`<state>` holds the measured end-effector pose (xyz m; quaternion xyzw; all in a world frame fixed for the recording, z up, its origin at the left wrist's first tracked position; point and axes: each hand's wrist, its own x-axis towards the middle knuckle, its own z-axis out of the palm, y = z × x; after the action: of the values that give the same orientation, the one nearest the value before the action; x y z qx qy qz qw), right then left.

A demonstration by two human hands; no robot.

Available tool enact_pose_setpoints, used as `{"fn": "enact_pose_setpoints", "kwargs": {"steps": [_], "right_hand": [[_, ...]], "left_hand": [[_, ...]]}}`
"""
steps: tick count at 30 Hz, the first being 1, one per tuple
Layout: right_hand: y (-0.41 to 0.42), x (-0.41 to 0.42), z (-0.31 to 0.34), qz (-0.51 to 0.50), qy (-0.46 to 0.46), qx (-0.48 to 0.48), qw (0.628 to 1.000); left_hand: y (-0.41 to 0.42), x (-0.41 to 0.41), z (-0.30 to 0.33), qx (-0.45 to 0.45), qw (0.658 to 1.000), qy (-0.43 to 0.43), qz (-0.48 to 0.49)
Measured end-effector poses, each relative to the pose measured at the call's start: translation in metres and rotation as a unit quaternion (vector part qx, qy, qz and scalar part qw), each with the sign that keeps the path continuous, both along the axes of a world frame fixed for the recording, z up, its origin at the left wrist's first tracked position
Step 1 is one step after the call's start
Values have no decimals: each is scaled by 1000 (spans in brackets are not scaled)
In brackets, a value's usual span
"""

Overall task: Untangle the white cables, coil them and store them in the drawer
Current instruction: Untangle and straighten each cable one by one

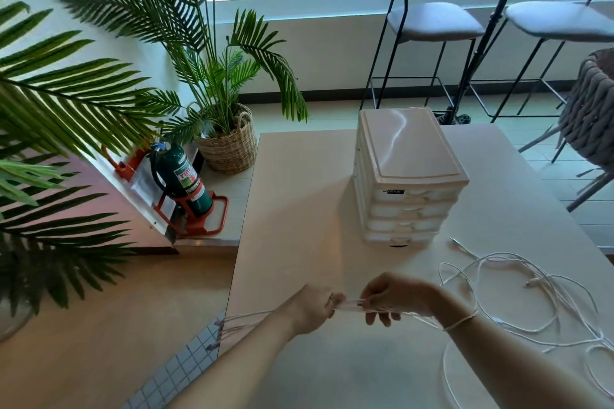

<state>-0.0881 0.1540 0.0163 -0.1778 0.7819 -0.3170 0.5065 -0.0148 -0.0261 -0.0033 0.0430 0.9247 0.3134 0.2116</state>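
White cables [518,295]: loose tangle on table [299,209], right of drawer unit [403,176]. Several strands pinched taut between left hand [314,309] and right hand [395,299]. Risk: knots tightening if pulled harder.

White cables [518,295]: thin, loosely looped and overlapping in a tangle on the right part of the tabletop [299,209], one free plug end pointing toward the drawer unit. Several strands run left from the tangle as a taut bundle. Drawer unit [407,176]: white plastic, upright, four stacked drawers, all closed, behind the tangle.
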Motion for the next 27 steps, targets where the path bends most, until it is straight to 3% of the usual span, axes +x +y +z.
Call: {"fn": "enact_pose_setpoints", "kwargs": {"steps": [4,10,14,16,18,21,23,25,27], "right_hand": [[23,-14,6,26,49,101,993],[89,-39,7,-61,149,217,963],[99,-59,-3,75,49,400,912],[101,-59,-4,152,61,488,857],[98,-58,-7,146,129,511,837],[77,-55,-6,181,104,531,821],[52,-48,2,187,143,473,849],[23,-35,13,166,234,302,909],[-6,-18,18,68,243,109,962]], "left_hand": [[-1,-1,2,12,1000,6,16],[-26,-4,4,-20,996,-12,86],[-14,-3,4,-23,997,-4,72],[-15,-2,2,-25,997,-3,77],[-17,-3,1,-24,996,0,82],[-16,-3,3,-20,997,5,80],[-16,-2,5,-18,997,1,81],[-15,-3,5,-21,997,-3,76],[-11,-4,8,-30,998,2,59]]}}
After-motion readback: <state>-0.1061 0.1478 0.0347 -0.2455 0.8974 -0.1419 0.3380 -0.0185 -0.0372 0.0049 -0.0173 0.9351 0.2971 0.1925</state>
